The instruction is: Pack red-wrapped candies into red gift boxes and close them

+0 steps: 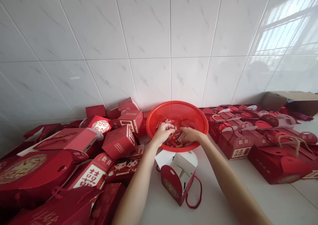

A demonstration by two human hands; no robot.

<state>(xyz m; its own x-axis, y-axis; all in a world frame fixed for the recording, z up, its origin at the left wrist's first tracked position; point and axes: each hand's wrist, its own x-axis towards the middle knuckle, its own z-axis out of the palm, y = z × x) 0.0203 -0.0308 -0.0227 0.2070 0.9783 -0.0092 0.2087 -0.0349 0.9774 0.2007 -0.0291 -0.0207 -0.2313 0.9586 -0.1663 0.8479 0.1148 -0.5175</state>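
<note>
A red plastic basket with a perforated wall stands against the tiles and holds a heap of small wrapped candies. Inside its left half, my left hand is closed in a pinch, with a small shiny wrapped candy at the fingertips. My right hand reaches in from the right, fingers curled down among the candies; what they grip is partly hidden. Just in front of the basket, between my forearms, sits an open red gift box with a white inside and a dark red cord handle.
Many red gift boxes lie piled at the left, some tilted on others. On the right, closed red boxes with cord handles stand in rows. A brown cardboard box is at the far right. The white tiled wall rises behind.
</note>
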